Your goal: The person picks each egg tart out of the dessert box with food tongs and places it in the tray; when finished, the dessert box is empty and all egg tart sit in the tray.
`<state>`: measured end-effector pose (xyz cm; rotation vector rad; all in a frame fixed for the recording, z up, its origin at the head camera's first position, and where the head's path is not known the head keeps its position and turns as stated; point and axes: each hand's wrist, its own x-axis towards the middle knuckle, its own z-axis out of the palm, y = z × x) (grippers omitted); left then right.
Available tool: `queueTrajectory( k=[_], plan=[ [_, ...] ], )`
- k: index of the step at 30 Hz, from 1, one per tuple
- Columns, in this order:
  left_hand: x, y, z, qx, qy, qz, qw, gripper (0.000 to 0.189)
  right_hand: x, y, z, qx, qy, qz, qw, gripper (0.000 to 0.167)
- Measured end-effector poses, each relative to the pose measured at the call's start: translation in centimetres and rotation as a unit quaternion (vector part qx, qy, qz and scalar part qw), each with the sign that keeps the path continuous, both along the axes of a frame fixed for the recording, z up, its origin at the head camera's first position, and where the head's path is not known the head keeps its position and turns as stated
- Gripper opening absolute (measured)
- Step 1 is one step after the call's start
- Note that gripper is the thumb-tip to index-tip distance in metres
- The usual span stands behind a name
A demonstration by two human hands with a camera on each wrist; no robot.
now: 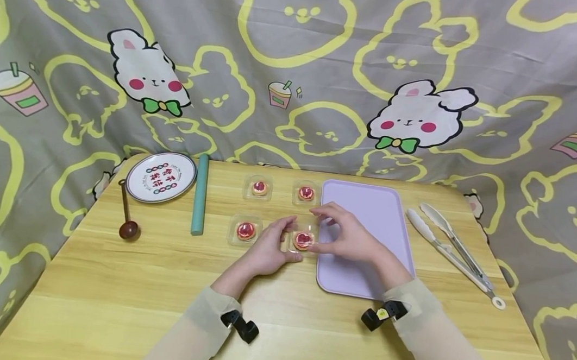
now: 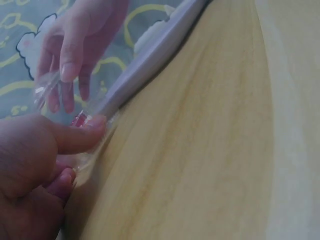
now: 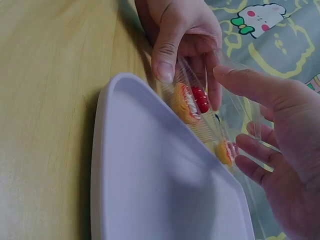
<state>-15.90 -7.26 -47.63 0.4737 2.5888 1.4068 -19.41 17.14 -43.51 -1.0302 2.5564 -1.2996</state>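
Behind the fingers hangs a grey curtain [image 1: 325,135] with yellow outlines and rabbits, and beneath them spreads a pale wood-grain tabletop [image 1: 116,296], where the left hand [image 1: 269,246] has its fingers clamped on a clear box [image 3: 205,131] and the right hand [image 1: 348,233] pinches the raised lid [image 3: 239,95]. Only the head view shows the smooth green cylinder [image 1: 200,194] left of the left fingers and the tongs [image 1: 455,259] right of the right ones. The right wrist view reveals ribbed plastic and a round, yellow-crusted, glossy red-topped tart [image 3: 182,104] between both hands' fingers, beside a lilac tray [image 3: 140,165].
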Motion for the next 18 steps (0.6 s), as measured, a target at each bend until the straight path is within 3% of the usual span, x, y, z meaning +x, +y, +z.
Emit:
queueTrajectory(
  k=[10,18],
  plan=[
    [0.9,-0.4,1.6,0.004,0.022,0.011,0.9997,0.106,1.3,0.4,1.1,-0.013,0.007,-0.008,0.9999,0.079],
    [2.2,-1.0,3.6,0.035,0.044,-0.023,0.9982,0.104,2.8,0.5,1.9,-0.028,0.032,-0.007,0.9991,0.077]
  ],
)
